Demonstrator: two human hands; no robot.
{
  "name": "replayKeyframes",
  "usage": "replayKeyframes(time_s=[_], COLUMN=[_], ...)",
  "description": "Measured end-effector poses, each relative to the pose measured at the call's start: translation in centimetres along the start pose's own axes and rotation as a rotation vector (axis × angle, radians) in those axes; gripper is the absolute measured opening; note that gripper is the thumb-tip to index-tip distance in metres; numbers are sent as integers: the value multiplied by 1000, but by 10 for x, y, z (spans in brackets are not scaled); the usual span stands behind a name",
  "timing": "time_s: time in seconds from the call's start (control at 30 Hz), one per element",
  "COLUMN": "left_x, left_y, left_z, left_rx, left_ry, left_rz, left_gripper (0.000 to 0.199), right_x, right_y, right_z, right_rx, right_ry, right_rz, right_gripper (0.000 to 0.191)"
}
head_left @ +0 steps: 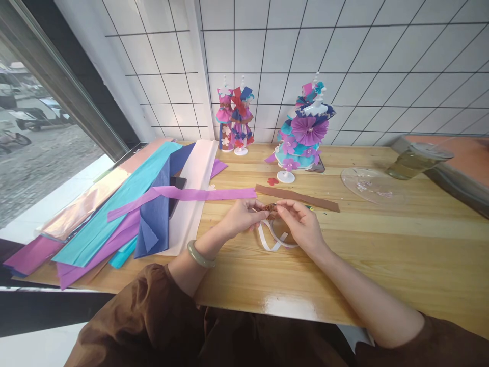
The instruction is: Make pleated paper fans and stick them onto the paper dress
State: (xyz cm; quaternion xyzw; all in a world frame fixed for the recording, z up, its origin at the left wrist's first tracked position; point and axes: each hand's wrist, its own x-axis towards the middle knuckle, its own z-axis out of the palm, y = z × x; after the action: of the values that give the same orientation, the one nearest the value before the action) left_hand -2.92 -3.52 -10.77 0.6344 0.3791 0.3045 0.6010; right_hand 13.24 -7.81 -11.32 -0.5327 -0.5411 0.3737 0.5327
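Observation:
Between both hands, a small piece of pleated brown paper (271,208) is pinched in the fingertips. My left hand (244,216) grips its left side, and my right hand (300,223) has hold of its right side. Under the hands lie a roll of tape (274,235) and a curled white strip (263,238), partly hidden by my right hand. A flat brown paper strip (298,198) lies just beyond my fingers. To its left stretches a long purple paper strip (198,193), running over the pile of coloured sheets.
Folded turquoise (126,199), dark blue (155,229) and pale pink paper (187,204) cover the left side. Small dress forms in paper dresses (240,122) (305,135) stand near the tiled wall. A clear plate (367,186) and a tilted cup (414,160) are at right.

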Motion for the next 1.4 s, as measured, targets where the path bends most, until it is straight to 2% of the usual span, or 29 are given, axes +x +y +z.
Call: replayKeyframes(time_s=[0.17, 0.37, 0.53, 0.73, 0.93, 1.13, 1.4], left_x=[-6, -2, 1, 0, 0, 0, 0], left_y=[14, 8, 5, 7, 2, -1, -1], left_z=[7, 3, -2, -3, -2, -3, -2], left_rx=[37, -51, -137, -153, -95, -104, -166], left_ry=[-31, 22, 40, -3, -33, -33, -60], left_rz=[-21, 7, 24, 38, 24, 16, -5], left_gripper=[26, 26, 26, 24, 27, 31, 39], right_x=[-2, -1, 0, 2, 2, 4, 2], right_y=[0, -2, -1, -1, 2, 7, 1], right_z=[1, -1, -3, -4, -2, -4, -4], right_rx=[35, 11, -22, 47, 118, 121, 52], right_ry=[-98, -41, -69, -41, -98, -33, -27], right_rz=[-5, 60, 90, 44, 69, 56, 12], right_gripper=[27, 23, 23, 27, 30, 28, 28])
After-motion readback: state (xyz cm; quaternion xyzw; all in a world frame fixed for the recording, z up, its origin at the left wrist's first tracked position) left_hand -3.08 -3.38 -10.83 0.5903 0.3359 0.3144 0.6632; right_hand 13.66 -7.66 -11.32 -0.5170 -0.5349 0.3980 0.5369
